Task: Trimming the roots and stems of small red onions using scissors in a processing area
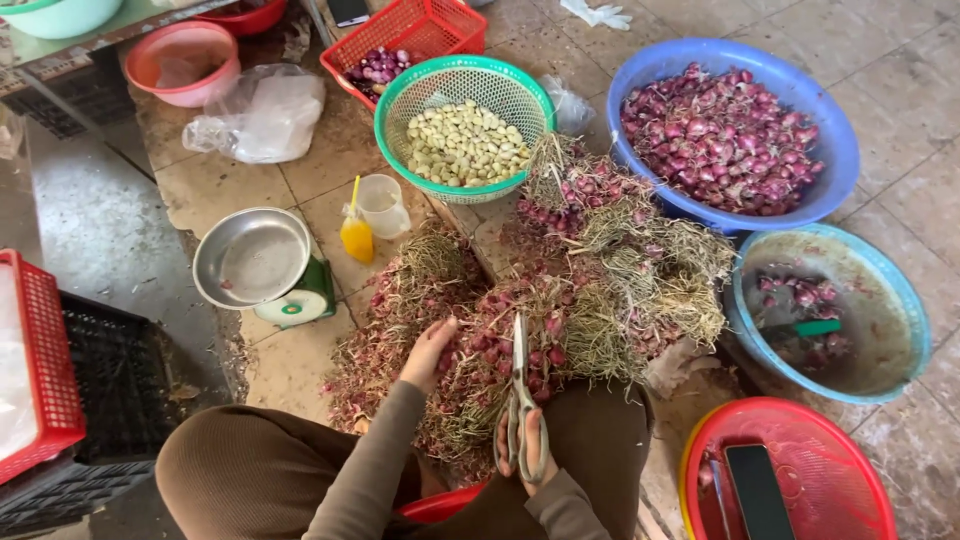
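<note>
A big heap of shallot bunches (560, 290) with dry roots and stalks lies on the tiled floor in front of me. My left hand (427, 352) reaches into its near left side, fingers on a bunch of shallots. My right hand (520, 440) holds a pair of scissors (520, 390), blades pointing away into the heap. A large blue basin (830, 130) full of trimmed shallots stands at the far right. A smaller blue basin (880, 290) holds a few shallots and a green-handled tool (815, 327).
A green basket (400, 95) holds peeled garlic cloves. A scale with a metal pan (250, 258), a yellow bottle (356, 238) and a clear cup (381, 205) stand left. A red basket (860, 470) holding a phone (757, 490) is near right. Crates sit at far left.
</note>
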